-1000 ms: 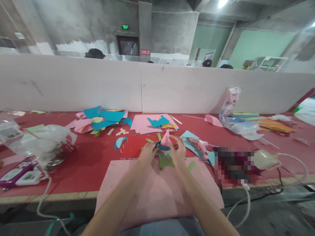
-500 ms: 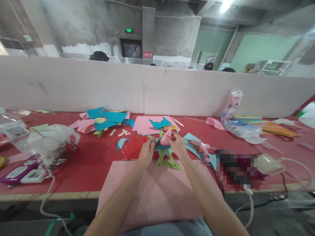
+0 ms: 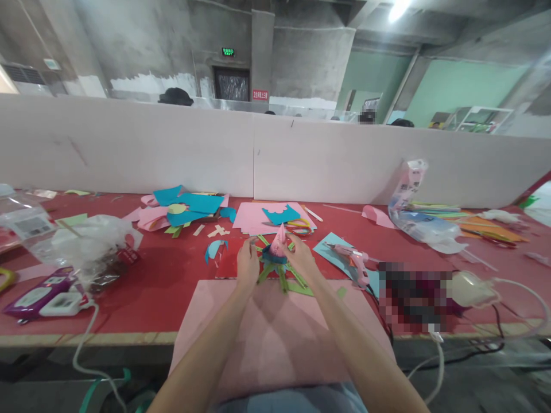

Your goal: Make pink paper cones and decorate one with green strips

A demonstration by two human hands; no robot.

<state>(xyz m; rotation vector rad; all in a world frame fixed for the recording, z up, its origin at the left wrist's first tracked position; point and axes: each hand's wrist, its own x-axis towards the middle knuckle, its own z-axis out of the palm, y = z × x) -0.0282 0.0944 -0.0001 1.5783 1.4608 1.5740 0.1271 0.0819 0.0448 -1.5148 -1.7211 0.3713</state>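
Observation:
Between my hands stands a small paper model with a pink pointed cone (image 3: 278, 243) on top, a dark blue rim (image 3: 269, 254) round the cone and light green strips (image 3: 282, 279) spreading out below. On its right, my right hand (image 3: 300, 253) has curled fingers closed against the cone and rim. My left hand (image 3: 248, 263) is bent round the model's left side, its fingertips at the rim and a green strip; its exact grip is partly hidden. Beneath lie a red board (image 3: 228, 265) and a pink sheet (image 3: 241, 321).
A pink glue gun (image 3: 353, 261) rests on light blue paper to the right. Behind the model are yellow-handled scissors (image 3: 300, 225), pink sheets (image 3: 245, 217) and a blue cutout (image 3: 280, 214). Plastic bags (image 3: 88, 246) and a purple device (image 3: 41, 295) lie left. A white partition (image 3: 172, 149) stands behind.
The paper model has moved slightly left and tipped, so its green strips now show fanned out around the cone. Both hands have shifted left with it.

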